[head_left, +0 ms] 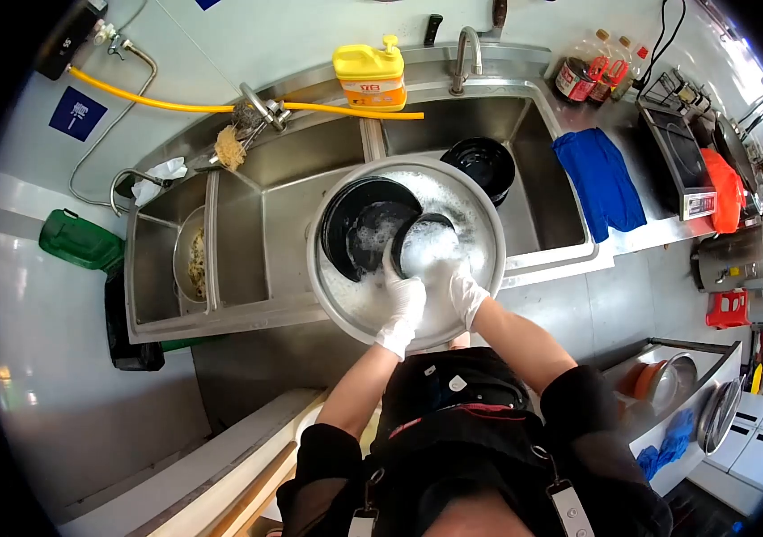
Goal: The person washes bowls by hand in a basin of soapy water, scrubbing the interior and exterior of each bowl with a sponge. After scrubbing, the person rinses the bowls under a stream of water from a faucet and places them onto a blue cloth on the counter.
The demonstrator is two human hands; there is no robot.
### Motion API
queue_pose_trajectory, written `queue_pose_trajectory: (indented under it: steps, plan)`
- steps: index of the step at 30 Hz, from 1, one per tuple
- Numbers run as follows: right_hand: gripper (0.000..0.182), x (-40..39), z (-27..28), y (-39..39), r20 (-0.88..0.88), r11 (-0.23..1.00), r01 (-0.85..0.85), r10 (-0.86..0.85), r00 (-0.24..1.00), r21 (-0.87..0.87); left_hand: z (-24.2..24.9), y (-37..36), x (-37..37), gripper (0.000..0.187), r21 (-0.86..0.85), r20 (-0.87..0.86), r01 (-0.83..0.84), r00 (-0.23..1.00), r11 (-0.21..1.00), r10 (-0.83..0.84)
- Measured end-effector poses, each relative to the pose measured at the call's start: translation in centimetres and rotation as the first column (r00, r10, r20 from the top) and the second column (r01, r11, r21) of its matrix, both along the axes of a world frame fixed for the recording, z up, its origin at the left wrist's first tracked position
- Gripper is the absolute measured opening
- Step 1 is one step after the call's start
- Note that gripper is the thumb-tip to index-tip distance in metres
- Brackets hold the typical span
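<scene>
A large metal basin (498,228) of soapy water rests over the front of the sink. Both my hands wear white gloves and are in it. My left hand (405,302) is closed on the near left rim of a small black bowl (399,240), which is tilted and full of white suds. My right hand (468,297) is at the bowl's near right side; foam hides its fingertips, and I cannot see whether it grips anything. Left of the bowl, a larger black bowl (335,219) lies in the basin with sudsy water inside.
Behind the basin, black bowls (480,166) sit in the right sink compartment. A yellow jug (370,76) and a yellow hose (337,109) are along the back ledge. A blue cloth (598,179) drapes at the right edge. A strainer with food scraps (186,255) stands far left.
</scene>
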State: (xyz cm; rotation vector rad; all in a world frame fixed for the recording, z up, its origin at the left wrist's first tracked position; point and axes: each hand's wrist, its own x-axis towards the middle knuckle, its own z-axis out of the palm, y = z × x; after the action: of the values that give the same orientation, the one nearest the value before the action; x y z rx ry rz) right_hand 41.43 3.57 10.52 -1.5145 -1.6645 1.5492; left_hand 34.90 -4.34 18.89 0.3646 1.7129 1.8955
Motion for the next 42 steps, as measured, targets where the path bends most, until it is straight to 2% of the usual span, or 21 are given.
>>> queue_pose_trajectory:
  steps: [4,5,6,10,14,15,16,18,20,23,24,26,27,30,32,34,35,36,38,39,42]
  plan:
    - [0.018,-0.2,7.3,2.5,-0.188,0.986,0.161,-0.168,0.968,-0.051,-0.4,-1.8,-3.0,0.075,-0.212,-0.298,0.204,0.918,0.956,-0.262]
    - [0.018,-0.1,10.6,3.6,0.16,0.931,-0.231,0.192,0.968,0.283,0.8,-1.7,-3.4,0.071,-0.341,-0.347,0.226,0.872,0.913,-0.345]
    - [0.022,-0.5,12.1,4.5,0.563,0.646,-0.643,0.375,0.736,0.411,2.2,-1.6,-3.9,0.068,-0.467,-0.38,0.232,0.818,0.853,-0.431]
    - [0.036,-1.8,12.5,5.7,0.715,-0.104,-0.739,0.374,0.591,0.666,5.2,1.6,-5.7,0.055,-0.874,-0.175,0.26,0.621,0.411,-0.764]
    - [0.019,-1.1,13.7,6.0,0.508,0.561,-0.694,0.478,0.717,0.452,0.5,1.3,-6.6,0.04,-0.419,-0.354,0.295,0.818,0.859,-0.454]
    - [0.025,-1.6,10.7,6.2,0.146,0.948,-0.276,0.254,0.956,0.156,2.2,1.1,-5.5,0.033,-0.252,0.003,0.292,0.954,0.922,-0.301]
    - [0.035,-1.8,4.5,6.7,0.103,0.971,-0.122,0.102,0.989,0.206,3.1,1.3,-4.4,0.04,-0.2,0.138,0.271,0.959,0.942,-0.246]
    - [0.041,-1.2,10.5,3.4,0.749,0.561,-0.75,0.313,0.585,0.352,-2.3,2.6,-2.9,0.051,0.109,-0.015,0.068,0.998,0.992,-0.067]
    - [0.046,-1.2,11.1,1.9,0.677,0.517,-0.826,0.527,0.514,0.224,-2.3,3.0,-2.8,0.061,0.016,-0.217,0.053,0.975,0.998,-0.048]
    - [0.058,-2.4,2.8,5.1,0.35,0.824,-0.55,0.479,0.805,0.138,0.2,2.3,-3.8,0.063,-0.096,-0.127,0.126,0.982,0.987,-0.138]
    - [0.067,-1.8,7.3,5.8,0.608,0.868,-0.462,0.271,0.746,0.18,0.4,2.2,-4.8,0.06,-0.1,-0.219,0.227,0.945,0.969,-0.244]
    - [0.049,-1.5,16.3,7.2,0.727,0.423,-0.891,0.559,0.4,0.165,-2.2,1.9,-6.6,0.056,-0.216,-0.361,0.347,0.84,0.913,-0.405]
    - [0.03,-1.8,16.2,7.1,0.541,0.51,-0.726,0.486,0.686,0.462,1.4,1.9,-6.3,0.054,-0.479,-0.394,0.314,0.757,0.819,-0.521]
    - [0.023,-3.4,15.5,7.1,0.692,-0.337,-0.605,0.306,0.654,0.721,5.6,4.2,-6.7,0.057,-0.803,-0.124,0.376,0.653,0.462,-0.747]
    - [0.02,-3.3,15.9,7.4,0.625,-0.263,-0.567,0.333,0.706,0.781,4.5,4.1,-7.3,0.06,-0.754,-0.195,0.371,0.662,0.542,-0.724]
    - [0.018,-2.1,16.2,7.3,0.467,0.564,-0.621,0.411,0.783,0.544,0.8,3.4,-8.0,0.064,-0.136,-0.373,0.48,0.786,0.867,-0.494]
    - [0.022,-2.1,11.8,8.0,-0.024,0.912,-0.31,0.328,0.944,0.269,0.1,2.8,-7.6,0.066,-0.08,-0.46,0.387,0.803,0.918,-0.379]
    - [0.026,-2.5,12.3,6.8,-0.201,0.996,-0.09,0.091,0.975,0.017,0.4,2.1,-7.2,0.066,-0.195,0.159,0.47,0.881,0.861,-0.445]
    - [0.026,-1.6,14.8,5.3,0.562,0.614,-0.755,0.551,0.618,0.228,0.5,2.3,-4.5,0.068,-0.059,0.124,0.232,0.967,0.971,-0.223]
    - [0.026,-1.6,13.1,5.6,0.562,0.617,-0.753,0.548,0.619,0.227,0.1,2.4,-4.0,0.072,0.033,0.235,0.144,0.961,0.989,-0.147]
    - [0.039,-2.4,9.1,5.4,-0.264,0.961,-0.036,-0.04,0.964,-0.275,-0.4,1.9,-4.1,0.074,-0.051,-0.164,0.116,0.979,0.992,-0.123]
